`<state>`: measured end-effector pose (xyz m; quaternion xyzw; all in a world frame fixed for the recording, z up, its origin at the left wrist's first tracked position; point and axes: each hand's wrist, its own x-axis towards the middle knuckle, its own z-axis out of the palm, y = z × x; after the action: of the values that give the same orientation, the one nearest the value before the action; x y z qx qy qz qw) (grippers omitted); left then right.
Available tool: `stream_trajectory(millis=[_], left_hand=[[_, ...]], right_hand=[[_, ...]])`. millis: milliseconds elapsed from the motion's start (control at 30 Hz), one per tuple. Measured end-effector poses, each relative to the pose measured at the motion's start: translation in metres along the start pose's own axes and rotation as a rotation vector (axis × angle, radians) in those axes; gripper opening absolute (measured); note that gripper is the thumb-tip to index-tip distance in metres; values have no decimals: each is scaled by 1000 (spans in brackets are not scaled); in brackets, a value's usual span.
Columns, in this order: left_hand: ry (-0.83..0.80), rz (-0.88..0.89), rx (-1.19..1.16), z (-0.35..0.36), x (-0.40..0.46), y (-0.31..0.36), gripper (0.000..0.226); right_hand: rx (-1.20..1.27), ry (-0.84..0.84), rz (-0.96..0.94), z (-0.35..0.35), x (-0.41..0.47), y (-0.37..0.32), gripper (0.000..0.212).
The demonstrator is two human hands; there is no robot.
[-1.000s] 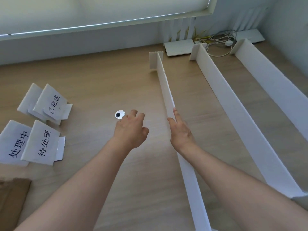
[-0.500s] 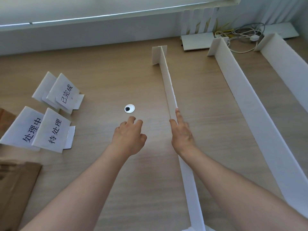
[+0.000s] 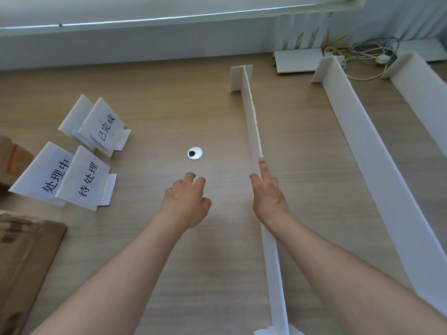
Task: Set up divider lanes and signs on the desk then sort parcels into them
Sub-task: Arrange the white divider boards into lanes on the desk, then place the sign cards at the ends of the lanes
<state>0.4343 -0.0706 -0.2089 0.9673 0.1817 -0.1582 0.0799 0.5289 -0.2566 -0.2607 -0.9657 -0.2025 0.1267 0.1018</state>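
Observation:
Three long white divider boards stand upright on the wooden desk. My right hand lies along the top edge of the left divider, fingers straight, index finger pointing up the board. My left hand hovers over the desk left of that divider, fingers loosely curled and holding nothing. The middle divider and the right divider stand to the right. Several white folded signs with black characters lie at the left. Brown cardboard parcels sit at the lower left edge.
A round metal cable grommet is set into the desk just beyond my left hand. A flat white device and a tangle of cables lie at the back near the wall under the window.
The view has swung left and down, bringing the parcels into sight. My left hand has drawn back a little from the grommet. My right hand stays on the left divider.

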Motion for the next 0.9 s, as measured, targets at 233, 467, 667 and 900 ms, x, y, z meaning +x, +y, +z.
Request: stream_trajectory(millis=[233, 467, 667, 900], left_hand=[[1, -26, 2, 2, -11, -9, 46], [1, -93, -26, -14, -39, -29, 47], [82, -173, -81, -51, -70, -83, 46], [119, -250, -133, -68, -98, -185, 49]], right_hand=[[4, 30, -8, 9, -4, 3, 47], [-140, 152, -83, -11, -4, -18, 55], [-170, 166, -239, -45, 9, -95, 52], [-181, 156, -445, -49, 13, -217, 45]])
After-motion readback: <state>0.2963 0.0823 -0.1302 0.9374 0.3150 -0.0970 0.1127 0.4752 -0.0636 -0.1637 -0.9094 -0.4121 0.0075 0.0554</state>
